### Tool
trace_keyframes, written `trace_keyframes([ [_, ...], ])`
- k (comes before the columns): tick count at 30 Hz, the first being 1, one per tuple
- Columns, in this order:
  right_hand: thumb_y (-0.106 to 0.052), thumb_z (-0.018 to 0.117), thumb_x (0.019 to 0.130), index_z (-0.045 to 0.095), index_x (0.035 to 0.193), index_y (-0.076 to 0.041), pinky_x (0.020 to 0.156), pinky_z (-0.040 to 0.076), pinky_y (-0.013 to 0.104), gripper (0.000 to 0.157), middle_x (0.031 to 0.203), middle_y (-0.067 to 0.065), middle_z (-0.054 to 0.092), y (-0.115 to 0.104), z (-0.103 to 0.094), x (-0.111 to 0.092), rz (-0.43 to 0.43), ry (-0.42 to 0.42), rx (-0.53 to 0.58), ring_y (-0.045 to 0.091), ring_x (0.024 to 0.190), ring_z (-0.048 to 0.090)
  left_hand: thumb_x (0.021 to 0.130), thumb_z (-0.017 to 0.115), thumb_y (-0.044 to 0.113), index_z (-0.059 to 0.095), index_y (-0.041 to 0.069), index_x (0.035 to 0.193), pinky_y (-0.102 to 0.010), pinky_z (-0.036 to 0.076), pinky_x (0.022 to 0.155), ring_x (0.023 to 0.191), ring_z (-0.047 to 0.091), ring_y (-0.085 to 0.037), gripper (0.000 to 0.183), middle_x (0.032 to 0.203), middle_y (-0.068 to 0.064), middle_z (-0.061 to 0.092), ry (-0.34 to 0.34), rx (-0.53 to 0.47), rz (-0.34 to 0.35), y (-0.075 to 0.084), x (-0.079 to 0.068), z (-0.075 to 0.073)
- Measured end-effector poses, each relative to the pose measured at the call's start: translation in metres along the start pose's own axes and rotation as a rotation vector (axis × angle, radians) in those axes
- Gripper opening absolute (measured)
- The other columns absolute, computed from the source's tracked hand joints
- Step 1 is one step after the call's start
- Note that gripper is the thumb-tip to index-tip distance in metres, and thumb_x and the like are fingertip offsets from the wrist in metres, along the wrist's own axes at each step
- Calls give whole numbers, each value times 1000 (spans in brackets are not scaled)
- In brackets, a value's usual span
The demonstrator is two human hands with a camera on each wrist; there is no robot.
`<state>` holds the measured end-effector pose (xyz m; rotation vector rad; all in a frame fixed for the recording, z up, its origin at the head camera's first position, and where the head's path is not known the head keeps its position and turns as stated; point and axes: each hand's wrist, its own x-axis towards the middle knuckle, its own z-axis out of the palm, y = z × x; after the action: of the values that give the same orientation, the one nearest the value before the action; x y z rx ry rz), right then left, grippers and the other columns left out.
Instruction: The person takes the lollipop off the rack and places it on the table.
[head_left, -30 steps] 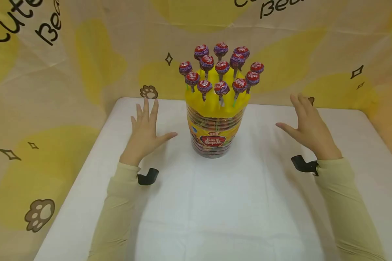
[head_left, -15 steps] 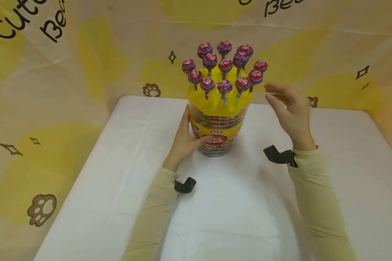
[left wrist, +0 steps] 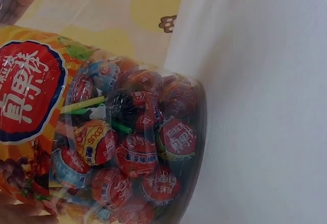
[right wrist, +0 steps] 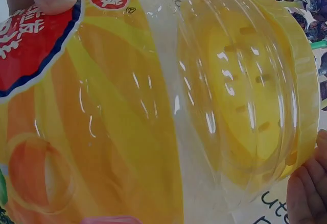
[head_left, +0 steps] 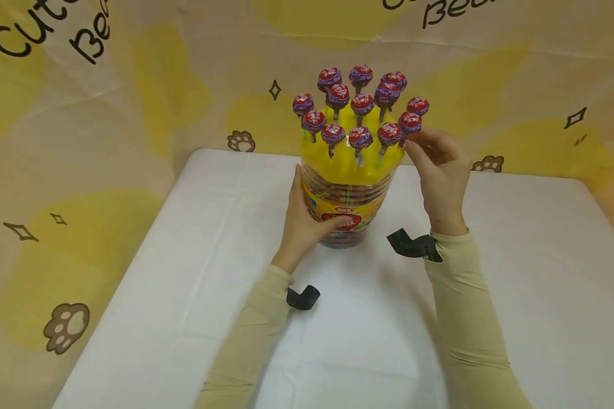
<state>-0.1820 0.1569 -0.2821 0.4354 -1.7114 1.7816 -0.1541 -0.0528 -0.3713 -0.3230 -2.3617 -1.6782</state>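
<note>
- Hands have moved in: left hand (head_left: 303, 224) now holds the candy tub (head_left: 370, 199), and right hand (head_left: 444, 179) is by its yellow lid (head_left: 340, 170). 1 second ago, they were apart from it.
- Left fingers and thumb wrap around the tub, with the thumb across the red label (left wrist: 31, 89).
- Right fingers are bent at the lid's right edge, near the outer lollipops; I cannot tell if they pinch anything.
- 13 lollipops (head_left: 362, 105) stick up from the lid.
- Candy tub stands upright on the white table (head_left: 378, 341).
</note>
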Motion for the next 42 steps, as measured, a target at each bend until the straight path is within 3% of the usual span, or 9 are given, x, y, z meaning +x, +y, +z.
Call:
trace_keyframes([
  [6, 8, 66, 83, 72, 93, 6, 84, 53, 27, 11, 91, 5, 68, 2, 4, 2, -70, -14, -30, 22, 86, 62, 71, 85, 27, 7, 12, 152, -40, 26, 112, 137, 27, -20, 114, 153, -7, 24, 32, 7, 26, -1, 0, -5],
  [12, 7, 66, 84, 71, 92, 9, 85, 53, 28, 10, 90, 2, 68, 1, 12, 4, -74, -6, -33, 22, 87, 62, 71, 85, 21, 12, 11, 152, -36, 30, 111, 136, 31, -19, 109, 151, -7, 27, 52, 11, 62, -2, 3, -13],
  [17, 6, 66, 84, 71, 92, 7, 87, 52, 29, 9, 90, 3, 67, 1, 17, 4, -27, 14, -22, 23, 88, 61, 71, 85, 19, 13, 9, 151, -36, 30, 111, 136, 31, -20, 108, 151, -8, 28, 52, 18, 55, -3, 4, -15],
  [26, 8, 66, 83, 72, 88, 5, 82, 53, 27, 8, 86, 1, 68, 0, 18, 8, -34, -18, -52, 20, 82, 63, 71, 85, 19, 10, 9, 152, -38, 30, 111, 136, 31, -23, 110, 152, -11, 26, 54, 53, 60, -3, 2, -18],
  [30, 7, 66, 84, 71, 87, 6, 80, 53, 26, 6, 85, 0, 68, -2, 21, 9, -26, -34, -35, 20, 80, 63, 70, 85, 19, 10, 9, 152, -37, 29, 111, 137, 30, -22, 112, 152, -10, 26, 59, 37, 68, -6, 1, -19],
  [35, 6, 64, 85, 72, 86, -1, 80, 54, 27, 10, 86, 3, 68, -3, 25, 11, -11, -17, 0, 21, 78, 62, 70, 85, 21, 9, 11, 152, -38, 30, 111, 137, 30, -22, 112, 153, -9, 25, 59, 35, 57, -8, 1, -19],
  [42, 7, 62, 86, 69, 84, -3, 80, 53, 29, 12, 84, 9, 65, -5, 21, 10, 30, 28, 124, 22, 75, 61, 71, 84, 22, 9, 10, 152, -39, 29, 111, 137, 28, -21, 111, 153, -9, 24, 52, 33, 57, -9, 3, -18],
])
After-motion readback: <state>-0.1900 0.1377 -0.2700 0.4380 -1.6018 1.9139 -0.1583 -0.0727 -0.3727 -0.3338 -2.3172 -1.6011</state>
